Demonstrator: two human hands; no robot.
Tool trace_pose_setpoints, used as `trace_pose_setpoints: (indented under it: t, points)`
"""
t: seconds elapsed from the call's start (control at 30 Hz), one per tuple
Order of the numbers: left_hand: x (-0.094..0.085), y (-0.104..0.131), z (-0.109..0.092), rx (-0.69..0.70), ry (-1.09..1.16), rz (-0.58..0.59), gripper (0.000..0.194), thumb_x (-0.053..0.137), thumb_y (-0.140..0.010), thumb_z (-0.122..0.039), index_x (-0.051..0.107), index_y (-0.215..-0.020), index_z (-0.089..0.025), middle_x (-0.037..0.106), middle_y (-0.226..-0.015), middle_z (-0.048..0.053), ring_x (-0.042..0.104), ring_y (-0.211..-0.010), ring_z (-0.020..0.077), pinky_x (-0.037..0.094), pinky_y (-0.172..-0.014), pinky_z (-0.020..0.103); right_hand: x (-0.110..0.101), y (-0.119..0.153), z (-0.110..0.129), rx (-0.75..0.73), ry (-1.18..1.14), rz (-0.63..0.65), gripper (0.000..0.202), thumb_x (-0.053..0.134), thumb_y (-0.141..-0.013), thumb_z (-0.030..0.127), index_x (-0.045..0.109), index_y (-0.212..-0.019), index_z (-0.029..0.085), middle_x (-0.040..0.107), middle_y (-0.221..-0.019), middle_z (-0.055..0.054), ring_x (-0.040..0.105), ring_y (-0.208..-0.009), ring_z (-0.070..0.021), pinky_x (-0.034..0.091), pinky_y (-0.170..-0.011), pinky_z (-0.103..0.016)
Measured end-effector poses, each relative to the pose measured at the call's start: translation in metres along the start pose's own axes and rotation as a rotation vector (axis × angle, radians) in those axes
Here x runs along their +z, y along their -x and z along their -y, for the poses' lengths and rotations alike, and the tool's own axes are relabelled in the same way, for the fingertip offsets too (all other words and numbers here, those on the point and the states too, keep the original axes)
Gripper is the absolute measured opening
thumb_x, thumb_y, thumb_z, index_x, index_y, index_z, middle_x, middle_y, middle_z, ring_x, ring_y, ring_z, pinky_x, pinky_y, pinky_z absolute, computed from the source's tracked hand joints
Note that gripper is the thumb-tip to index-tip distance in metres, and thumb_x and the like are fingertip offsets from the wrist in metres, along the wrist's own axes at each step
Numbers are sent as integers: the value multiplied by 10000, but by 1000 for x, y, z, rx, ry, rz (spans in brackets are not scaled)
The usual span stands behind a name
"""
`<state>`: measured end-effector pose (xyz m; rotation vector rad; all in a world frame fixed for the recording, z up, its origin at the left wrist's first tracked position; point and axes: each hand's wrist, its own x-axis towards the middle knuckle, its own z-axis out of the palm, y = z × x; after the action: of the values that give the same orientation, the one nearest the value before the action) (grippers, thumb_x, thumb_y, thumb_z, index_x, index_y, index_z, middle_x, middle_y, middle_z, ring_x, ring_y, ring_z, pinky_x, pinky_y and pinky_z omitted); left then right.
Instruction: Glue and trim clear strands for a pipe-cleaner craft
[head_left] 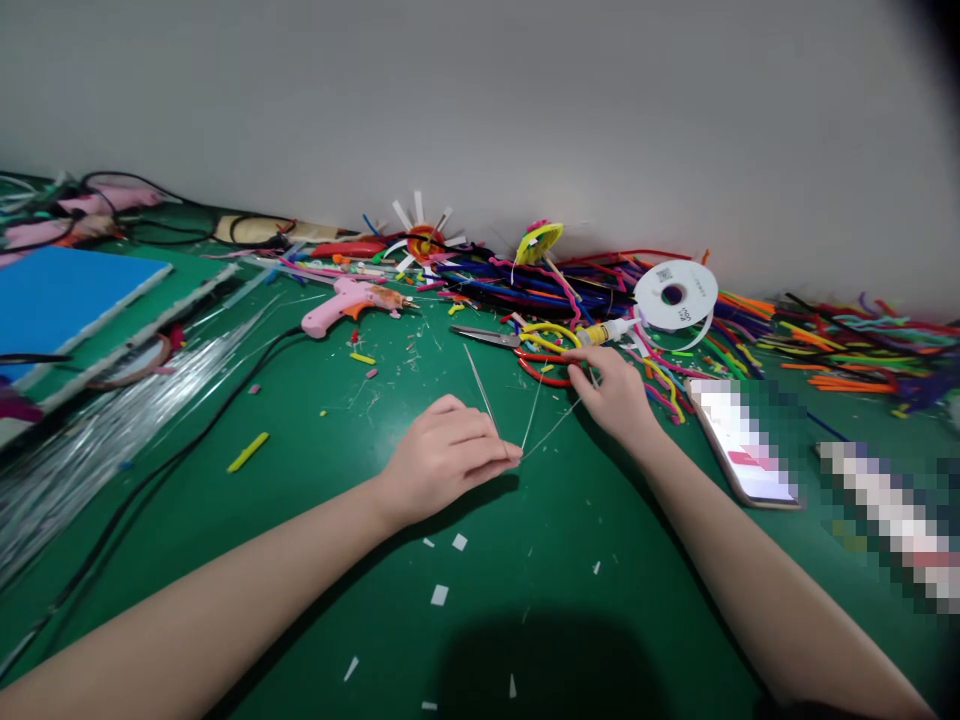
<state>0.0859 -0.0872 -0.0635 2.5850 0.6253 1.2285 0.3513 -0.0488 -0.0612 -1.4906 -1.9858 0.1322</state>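
Observation:
My left hand (454, 455) is over the middle of the green table, thumb and fingertips pinched on thin silvery strands (482, 388). The strands fan out from the pinch, one of them slanting toward my right hand (613, 390). At the handle end of a pair of scissors (551, 333), my right thumb and forefinger close on the loops. The scissors have yellow and red handles, and their blades point left. Just behind that hand lies a small bottle (606, 331) with a yellow label. How firmly the right fingers grip is hard to make out.
A pink glue gun (341, 305) lies behind my left hand, its black cord (225, 385) running down the left side. Silvery strands (142, 430) and a blue board (75, 305) are at left. Pipe cleaners (847, 345), a white spool (675, 297) and a phone (742, 450) are at right.

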Motion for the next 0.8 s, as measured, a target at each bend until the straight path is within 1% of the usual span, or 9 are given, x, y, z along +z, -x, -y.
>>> trace_pose_setpoints:
  t: [0.13,0.23,0.3,0.4,0.47,0.53,0.57,0.67,0.8]
  points:
    - [-3,-1,0,79,-119,-20,35,648,-881,-210,678,-877,-228,663,-676,-48,570,-623,87,374,-695,298,9,-9,-9,-156,77,97,275,484,-888,204,657,-1093,142,667,-1180,-134,580,-1144,-251,450,-1015,-456]
    - [-4,0,2,69,-159,-69,56,645,-885,-227,690,-886,-260,628,-638,-60,551,-619,91,363,-724,316,14,-22,-15,-227,105,154,313,441,-885,148,648,-1117,114,639,-1235,-174,570,-1177,-257,450,-1024,-469]
    - [-5,1,3,31,-158,-107,59,651,-884,-258,701,-892,-289,615,-634,-63,548,-622,93,358,-733,327,16,-32,-17,-269,151,199,348,455,-860,133,628,-1160,100,627,-1249,-191,567,-1183,-276,449,-1019,-487]
    - [-9,-2,4,-98,-60,-160,38,689,-857,-288,720,-879,-296,613,-644,-58,554,-626,98,368,-734,340,17,-44,-16,-245,224,266,374,513,-817,160,625,-1172,119,663,-1180,-174,607,-1101,-295,479,-962,-493]
    - [-15,-8,5,-262,33,-206,39,715,-832,-294,734,-866,-289,614,-656,-46,555,-645,112,390,-707,336,17,-48,-12,-206,269,294,375,525,-782,144,640,-1140,143,685,-1122,-153,629,-1038,-292,495,-920,-483]
    - [-23,-15,8,-455,106,-284,55,729,-812,-312,749,-857,-288,607,-679,-28,537,-657,127,409,-645,318,18,-50,-8,-196,314,309,392,511,-749,102,646,-1113,156,690,-1086,-140,630,-1018,-288,496,-904,-471]
    - [-27,-18,11,-518,132,-336,67,738,-801,-320,754,-857,-289,601,-689,-23,523,-651,128,414,-616,307,18,-50,-6,-195,332,314,405,503,-735,84,644,-1108,158,689,-1070,-137,626,-1013,-288,494,-899,-466]
    - [-40,-25,23,-597,166,-481,109,764,-767,-329,755,-866,-285,604,-705,-23,539,-664,127,443,-618,301,20,-48,-1,-177,343,303,468,490,-700,60,611,-1143,154,670,-1071,-141,607,-1013,-293,492,-888,-466]
    - [-54,-29,41,-623,220,-658,104,754,-776,-315,727,-857,-254,693,-845,-27,611,-797,135,502,-753,339,19,-47,5,-182,355,247,511,495,-692,58,567,-1196,96,641,-1131,-184,567,-1066,-318,465,-938,-479]
